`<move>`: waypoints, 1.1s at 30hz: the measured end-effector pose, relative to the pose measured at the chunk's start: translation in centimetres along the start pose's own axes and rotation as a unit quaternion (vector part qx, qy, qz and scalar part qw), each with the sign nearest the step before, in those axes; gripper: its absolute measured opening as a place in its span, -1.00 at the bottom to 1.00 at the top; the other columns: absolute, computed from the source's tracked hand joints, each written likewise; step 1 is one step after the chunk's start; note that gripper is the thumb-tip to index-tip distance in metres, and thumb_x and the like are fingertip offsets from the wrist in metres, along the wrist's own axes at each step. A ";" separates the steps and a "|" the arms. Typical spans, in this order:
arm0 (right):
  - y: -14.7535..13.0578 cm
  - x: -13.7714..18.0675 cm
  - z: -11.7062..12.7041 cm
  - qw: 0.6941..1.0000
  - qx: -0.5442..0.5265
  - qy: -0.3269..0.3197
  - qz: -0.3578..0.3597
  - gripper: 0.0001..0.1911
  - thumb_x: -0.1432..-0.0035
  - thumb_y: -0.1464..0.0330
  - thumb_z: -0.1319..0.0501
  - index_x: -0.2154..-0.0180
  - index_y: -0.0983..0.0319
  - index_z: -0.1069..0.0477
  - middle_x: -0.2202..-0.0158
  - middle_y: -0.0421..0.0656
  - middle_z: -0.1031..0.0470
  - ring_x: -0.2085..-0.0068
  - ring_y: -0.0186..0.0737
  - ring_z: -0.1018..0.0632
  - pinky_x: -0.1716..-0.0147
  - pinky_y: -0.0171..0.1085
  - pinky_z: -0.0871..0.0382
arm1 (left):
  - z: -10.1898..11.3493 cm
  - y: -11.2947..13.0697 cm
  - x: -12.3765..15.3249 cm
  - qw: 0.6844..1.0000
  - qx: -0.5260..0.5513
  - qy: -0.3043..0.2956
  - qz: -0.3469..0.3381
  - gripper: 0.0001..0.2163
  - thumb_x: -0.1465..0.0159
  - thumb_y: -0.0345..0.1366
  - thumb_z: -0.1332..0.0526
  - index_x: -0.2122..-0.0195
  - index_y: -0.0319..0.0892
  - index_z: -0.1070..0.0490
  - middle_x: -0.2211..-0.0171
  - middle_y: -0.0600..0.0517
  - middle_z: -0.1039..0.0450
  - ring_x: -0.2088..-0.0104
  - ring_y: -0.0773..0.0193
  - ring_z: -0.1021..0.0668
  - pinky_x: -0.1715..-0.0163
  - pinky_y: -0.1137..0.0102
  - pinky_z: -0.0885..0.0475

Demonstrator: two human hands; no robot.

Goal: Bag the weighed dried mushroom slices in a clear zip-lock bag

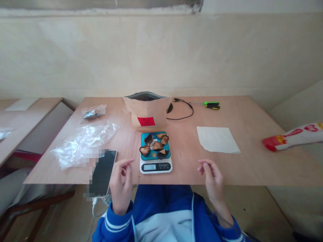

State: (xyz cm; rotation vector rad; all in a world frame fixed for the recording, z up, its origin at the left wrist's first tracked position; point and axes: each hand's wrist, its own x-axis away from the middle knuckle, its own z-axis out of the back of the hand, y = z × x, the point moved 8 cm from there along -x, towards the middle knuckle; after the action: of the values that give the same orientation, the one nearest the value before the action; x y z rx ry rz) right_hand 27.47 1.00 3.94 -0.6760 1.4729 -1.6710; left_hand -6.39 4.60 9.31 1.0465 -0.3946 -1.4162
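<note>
A small digital scale [155, 165] with a teal platform stands near the table's front edge, and several dark dried slices [154, 144] lie on it. Its display is lit. My left hand [121, 188] hovers at the table edge just left of the scale, fingers loosely curled, holding nothing. My right hand [212, 181] floats to the right of the scale, fingers bent and apart, also with nothing in it. Behind the scale stands an open brown paper bag [147, 112] with a red label.
A phone [103, 173] overhangs the front edge by my left hand. Clear plastic bags [84, 143] lie left, one small filled bag [94, 112] behind. A white paper sheet [217, 139], black cable [181, 109] and green-handled tool [212, 105] lie right. A red-white packet [294, 136] sits far right.
</note>
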 end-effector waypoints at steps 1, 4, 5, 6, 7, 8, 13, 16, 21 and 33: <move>1.2 0.9 0.1 1.000 0.008 -0.008 -0.020 -0.73 -0.21 0.14 -0.17 0.32 0.20 -0.46 0.54 -0.20 -0.41 0.50 -0.26 -0.45 0.49 -0.29 -0.36 | 0.8 -1.1 0.7 1.000 0.011 0.011 0.021 -0.85 -0.36 -0.29 -0.08 0.18 -0.13 -0.43 0.29 0.03 -0.43 0.36 0.30 -0.44 0.35 0.41 -0.32; 3.4 2.8 -0.1 0.998 0.027 -0.036 -0.050 -0.69 -0.21 0.10 -0.15 0.30 0.21 -0.46 0.55 -0.20 -0.41 0.49 -0.24 -0.46 0.46 -0.27 -0.38 | 1.6 -3.4 3.0 0.998 0.036 0.009 0.057 -0.85 -0.36 -0.28 -0.08 0.21 -0.15 -0.42 0.32 0.04 -0.42 0.38 0.32 -0.45 0.36 0.43 -0.34; 3.7 3.0 -0.3 0.997 0.031 -0.043 -0.053 -0.68 -0.22 0.09 -0.15 0.30 0.21 -0.46 0.55 -0.20 -0.40 0.49 -0.24 -0.46 0.45 -0.27 -0.38 | 1.4 -3.6 3.7 0.997 0.043 -0.002 0.059 -0.86 -0.35 -0.28 -0.08 0.23 -0.15 -0.42 0.34 0.04 -0.42 0.39 0.32 -0.45 0.37 0.44 -0.35; 3.9 3.1 -0.6 0.997 0.034 -0.048 -0.055 -0.67 -0.22 0.09 -0.14 0.29 0.22 -0.45 0.55 -0.20 -0.40 0.49 -0.24 -0.45 0.45 -0.28 -0.38 | 0.9 -3.6 4.4 0.997 0.050 -0.017 0.059 -0.86 -0.35 -0.28 -0.08 0.24 -0.15 -0.42 0.36 0.05 -0.41 0.40 0.32 -0.46 0.38 0.44 -0.35; 4.0 3.0 -0.8 0.997 0.034 -0.051 -0.056 -0.66 -0.22 0.08 -0.13 0.28 0.22 -0.45 0.54 -0.20 -0.40 0.49 -0.25 -0.45 0.46 -0.29 -0.37 | 0.4 -3.4 4.9 0.996 0.058 -0.034 0.059 -0.86 -0.35 -0.29 -0.08 0.25 -0.15 -0.42 0.37 0.04 -0.41 0.40 0.32 -0.46 0.39 0.44 -0.36; 4.0 2.7 -1.0 0.996 0.034 -0.053 -0.057 -0.65 -0.22 0.07 -0.13 0.27 0.22 -0.44 0.54 -0.21 -0.39 0.49 -0.26 -0.44 0.47 -0.30 -0.35 | -0.2 -3.1 5.4 0.995 0.068 -0.051 0.058 -0.86 -0.35 -0.29 -0.08 0.26 -0.16 -0.41 0.37 0.04 -0.41 0.39 0.31 -0.47 0.39 0.45 -0.37; 4.4 1.7 -1.7 0.996 0.030 -0.050 -0.065 -0.60 -0.20 0.03 -0.12 0.27 0.24 -0.42 0.55 -0.22 -0.38 0.51 -0.30 -0.41 0.48 -0.33 -0.32 | -2.8 -1.2 6.2 0.987 0.114 -0.102 0.052 -0.86 -0.36 -0.33 -0.06 0.25 -0.16 -0.40 0.38 0.03 -0.40 0.39 0.31 -0.48 0.38 0.46 -0.39; 4.8 1.6 -1.8 0.995 0.032 -0.054 -0.073 -0.60 -0.20 0.03 -0.12 0.26 0.25 -0.42 0.55 -0.23 -0.37 0.50 -0.30 -0.40 0.47 -0.34 -0.31 | -3.2 -1.2 5.9 0.986 0.120 -0.107 0.052 -0.86 -0.36 -0.33 -0.06 0.24 -0.16 -0.40 0.36 0.02 -0.39 0.37 0.31 -0.48 0.34 0.44 -0.39; 5.3 1.8 -1.9 0.994 0.035 -0.071 -0.081 -0.60 -0.22 0.04 -0.10 0.24 0.25 -0.42 0.53 -0.23 -0.35 0.51 -0.31 -0.38 0.52 -0.35 -0.28 | -3.0 -2.4 5.5 0.982 0.136 -0.100 0.086 -0.85 -0.37 -0.29 -0.04 0.22 -0.16 -0.38 0.36 0.03 -0.37 0.39 0.33 -0.45 0.37 0.46 -0.36; 5.6 1.6 -2.4 0.990 0.071 -0.092 -0.075 -0.59 -0.24 0.04 -0.07 0.21 0.25 -0.42 0.52 -0.21 -0.38 0.50 -0.30 -0.40 0.50 -0.34 -0.29 | -3.2 -2.5 5.0 0.974 0.172 -0.100 0.109 -0.84 -0.38 -0.25 -0.04 0.22 -0.15 -0.37 0.43 0.09 -0.30 0.45 0.37 -0.39 0.43 0.49 -0.30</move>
State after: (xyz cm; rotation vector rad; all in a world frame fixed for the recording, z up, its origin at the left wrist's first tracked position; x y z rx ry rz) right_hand 25.86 0.94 -2.10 -0.8550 1.1860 -1.7573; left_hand -4.57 1.54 3.93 1.1000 -0.9011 -1.2847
